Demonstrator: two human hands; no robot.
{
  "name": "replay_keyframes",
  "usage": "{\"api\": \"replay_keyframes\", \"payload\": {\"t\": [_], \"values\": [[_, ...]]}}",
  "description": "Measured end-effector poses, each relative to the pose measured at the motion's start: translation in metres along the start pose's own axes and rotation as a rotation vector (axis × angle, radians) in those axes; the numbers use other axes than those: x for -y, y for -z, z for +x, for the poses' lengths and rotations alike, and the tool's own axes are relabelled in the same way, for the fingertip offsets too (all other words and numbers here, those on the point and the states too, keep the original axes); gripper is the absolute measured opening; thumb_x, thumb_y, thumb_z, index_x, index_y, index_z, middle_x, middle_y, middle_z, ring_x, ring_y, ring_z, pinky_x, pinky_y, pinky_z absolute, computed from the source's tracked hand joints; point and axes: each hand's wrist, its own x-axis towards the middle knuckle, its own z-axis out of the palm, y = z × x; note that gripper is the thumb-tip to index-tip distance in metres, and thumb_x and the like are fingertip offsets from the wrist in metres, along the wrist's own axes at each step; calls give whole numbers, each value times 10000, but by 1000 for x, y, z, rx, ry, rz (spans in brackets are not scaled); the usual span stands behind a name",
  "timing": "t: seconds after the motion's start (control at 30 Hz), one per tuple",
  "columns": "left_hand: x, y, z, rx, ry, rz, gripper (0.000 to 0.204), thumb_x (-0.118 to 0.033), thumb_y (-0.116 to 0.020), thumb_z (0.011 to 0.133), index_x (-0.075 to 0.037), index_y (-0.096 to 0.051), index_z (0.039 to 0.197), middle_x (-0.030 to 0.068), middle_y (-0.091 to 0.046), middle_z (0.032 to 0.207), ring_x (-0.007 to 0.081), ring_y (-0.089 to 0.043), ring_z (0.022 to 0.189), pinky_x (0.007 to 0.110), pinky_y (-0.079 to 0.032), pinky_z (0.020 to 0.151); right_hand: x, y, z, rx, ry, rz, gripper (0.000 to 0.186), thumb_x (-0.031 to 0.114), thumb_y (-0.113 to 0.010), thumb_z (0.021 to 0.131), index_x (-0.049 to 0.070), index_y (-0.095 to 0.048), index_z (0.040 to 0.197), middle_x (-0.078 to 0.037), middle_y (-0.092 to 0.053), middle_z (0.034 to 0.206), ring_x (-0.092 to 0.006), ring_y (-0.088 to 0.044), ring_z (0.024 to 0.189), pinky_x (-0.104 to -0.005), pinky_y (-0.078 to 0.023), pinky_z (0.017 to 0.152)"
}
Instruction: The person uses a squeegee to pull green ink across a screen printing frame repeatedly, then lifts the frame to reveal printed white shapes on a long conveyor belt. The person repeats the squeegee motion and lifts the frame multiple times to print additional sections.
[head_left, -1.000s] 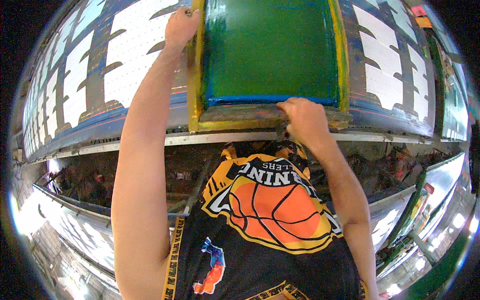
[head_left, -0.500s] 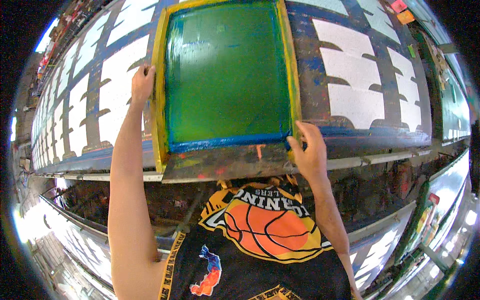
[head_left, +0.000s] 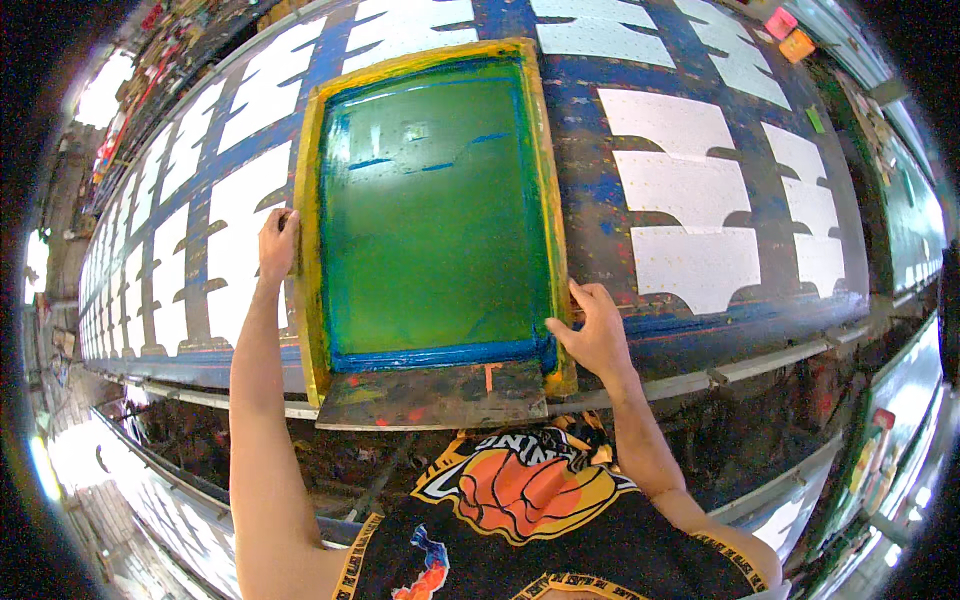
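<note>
Both hands gripped the yellow-framed green printing screen [head_left: 435, 215]: left hand [head_left: 277, 240] clasped its left rail, right hand [head_left: 592, 330] pressed fingers against its right rail near the front corner. It lay flat at the long blue table's [head_left: 590, 180] near edge, among white cut pieces [head_left: 695, 262].

A long blue bench [head_left: 600, 190] runs across the view, carrying rows of white cut fabric pieces [head_left: 690, 262] on either side. A pink box [head_left: 781, 21] and an orange box [head_left: 797, 44] sit at the far right end. Below the edge, a black shirt [head_left: 560, 540] bears an orange basketball print [head_left: 520, 492].
</note>
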Motion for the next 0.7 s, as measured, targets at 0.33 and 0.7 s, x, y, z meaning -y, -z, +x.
{"api": "replay_keyframes", "payload": {"t": [0.33, 0.7], "values": [[20, -5, 5, 65, 20, -35, 345, -328, -647, 1092, -6, -694, 1207, 165, -761, 1085, 258, -698, 1004, 408, -533, 919, 16, 5, 8, 51, -42, -76, 808, 257, -858, 772, -46, -593, 1473, -197, -611, 1300, -387, -664, 1186, -448, -579, 992], [-24, -3, 22, 97, 71, -211, 404, -355, -690, 1077, 25, -726, 1210, 96, -742, 1087, 175, -658, 1016, 348, -517, 939, 26, 81, 12, -84, 48, 5, 777, 234, -845, 708, -91, -638, 1383, -176, -634, 1166, -367, -706, 957, -440, -597, 837]]}}
